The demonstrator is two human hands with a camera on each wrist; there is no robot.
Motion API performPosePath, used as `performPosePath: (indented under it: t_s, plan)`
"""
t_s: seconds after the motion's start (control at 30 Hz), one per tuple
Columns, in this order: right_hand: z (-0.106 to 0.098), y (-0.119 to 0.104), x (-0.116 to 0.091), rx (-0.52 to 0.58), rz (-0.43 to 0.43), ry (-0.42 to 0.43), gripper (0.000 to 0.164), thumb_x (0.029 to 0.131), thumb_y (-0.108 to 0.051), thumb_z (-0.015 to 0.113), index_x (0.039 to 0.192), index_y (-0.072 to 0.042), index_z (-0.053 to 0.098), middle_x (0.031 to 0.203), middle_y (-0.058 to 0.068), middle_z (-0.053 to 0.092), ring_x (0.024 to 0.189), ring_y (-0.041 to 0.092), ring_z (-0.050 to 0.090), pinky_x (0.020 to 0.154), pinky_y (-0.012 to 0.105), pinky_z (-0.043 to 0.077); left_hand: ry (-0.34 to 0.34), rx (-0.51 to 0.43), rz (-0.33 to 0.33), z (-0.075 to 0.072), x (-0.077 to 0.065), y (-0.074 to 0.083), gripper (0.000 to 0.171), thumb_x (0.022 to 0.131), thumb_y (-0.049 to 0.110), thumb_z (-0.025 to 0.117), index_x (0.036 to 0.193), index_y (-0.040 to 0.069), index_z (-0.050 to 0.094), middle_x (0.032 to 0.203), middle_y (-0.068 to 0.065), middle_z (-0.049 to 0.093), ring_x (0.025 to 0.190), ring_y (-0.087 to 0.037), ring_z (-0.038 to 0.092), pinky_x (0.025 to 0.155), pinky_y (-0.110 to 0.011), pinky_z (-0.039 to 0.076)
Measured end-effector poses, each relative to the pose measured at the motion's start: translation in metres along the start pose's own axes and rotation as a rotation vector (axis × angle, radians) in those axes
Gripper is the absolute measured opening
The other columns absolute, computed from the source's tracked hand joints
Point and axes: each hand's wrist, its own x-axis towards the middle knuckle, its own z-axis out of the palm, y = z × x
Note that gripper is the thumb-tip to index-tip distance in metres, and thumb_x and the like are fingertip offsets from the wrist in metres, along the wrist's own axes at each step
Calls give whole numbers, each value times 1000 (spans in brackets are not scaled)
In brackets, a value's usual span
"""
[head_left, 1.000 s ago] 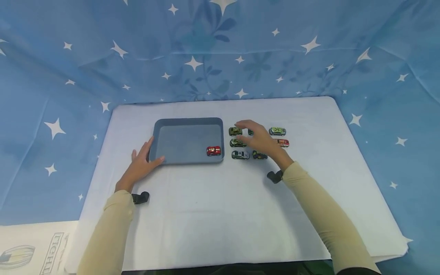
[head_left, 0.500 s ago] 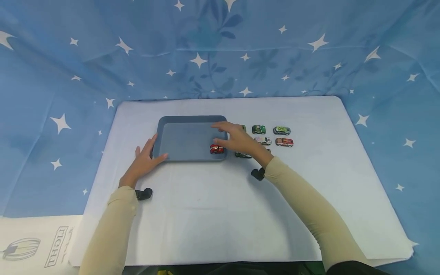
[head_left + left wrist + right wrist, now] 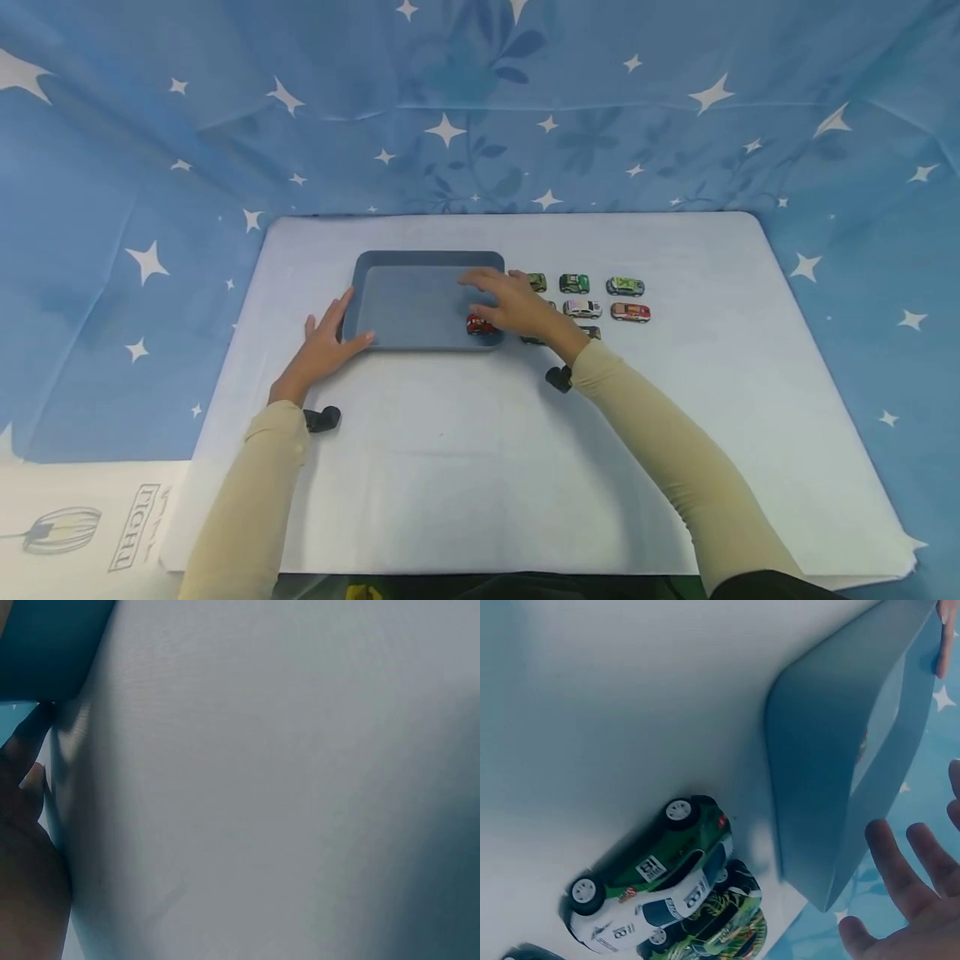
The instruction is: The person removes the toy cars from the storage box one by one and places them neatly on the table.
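Observation:
My left hand (image 3: 318, 354) lies along the left end of a grey-blue tray (image 3: 405, 304), its extended fingers at the side wall and its thumb near the front edge. A fingertip (image 3: 45, 712) meets the tray's wall in the left wrist view. Over the tray's right rim hovers my right hand (image 3: 517, 307), fingers spread and slightly bent, with nothing between them. Just below its thumb a red toy car (image 3: 478, 325) sits in the tray's front right corner, partly covered. In the right wrist view, a green-and-white toy car (image 3: 656, 874) stands outside the tray.
Right of the tray are rows of toy cars: a green one (image 3: 574, 283), a lime one (image 3: 626, 286), a white one (image 3: 582, 309), an orange-red one (image 3: 631, 312) and others half hidden by my right hand. A white cloth (image 3: 465, 467) covers the table; a starry blue curtain (image 3: 337, 150) hangs behind.
My right hand has moved left from above the toy cars to over the tray's right rim, without a car. The left hand keeps its place at the tray; the head view has shifted slightly.

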Motion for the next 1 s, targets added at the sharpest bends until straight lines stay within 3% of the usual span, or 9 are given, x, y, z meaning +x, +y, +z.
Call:
performPosePath:
  t_s: [0.17, 0.4, 0.67, 1.0]
  plan:
    - [4, 3, -1, -15, 20, -38, 51, 104, -12, 73, 153, -5, 58, 156, 14, 54, 147, 31, 48, 121, 75, 17, -11, -10, -31, 1, 0, 3, 102, 102, 60, 66, 174, 35, -3, 180, -11, -3, 162, -38, -16, 123, -64, -18]
    - [14, 4, 1, -53, 64, -74, 49, 102, -15, 77, 149, -10, 64, 143, 12, 63, 134, 29, 58, 123, 72, 15, -14, -20, -55, 2, 0, 2, 101, 102, 63, 65, 173, 40, -3, 180, -9, -5, 159, -40, -26, 122, -72, -12]
    - [22, 5, 3, -140, 71, -81, 41, 100, -14, 80, 140, -13, 71, 133, 10, 67, 125, 28, 63, 122, 73, 17, -11, -19, -52, 3, 1, 1, 101, 102, 63, 65, 173, 39, -3, 180, -11, -5, 159, -42, -26, 123, -71, -12]
    - [30, 12, 2, -161, 56, -63, 31, 97, -8, 81, 127, -13, 79, 121, 9, 70, 114, 31, 67, 119, 78, 20, -5, -19, -57, -1, -2, 6, 101, 102, 62, 65, 174, 38, -1, 180, -11, -4, 160, -41, -23, 123, -70, -12]
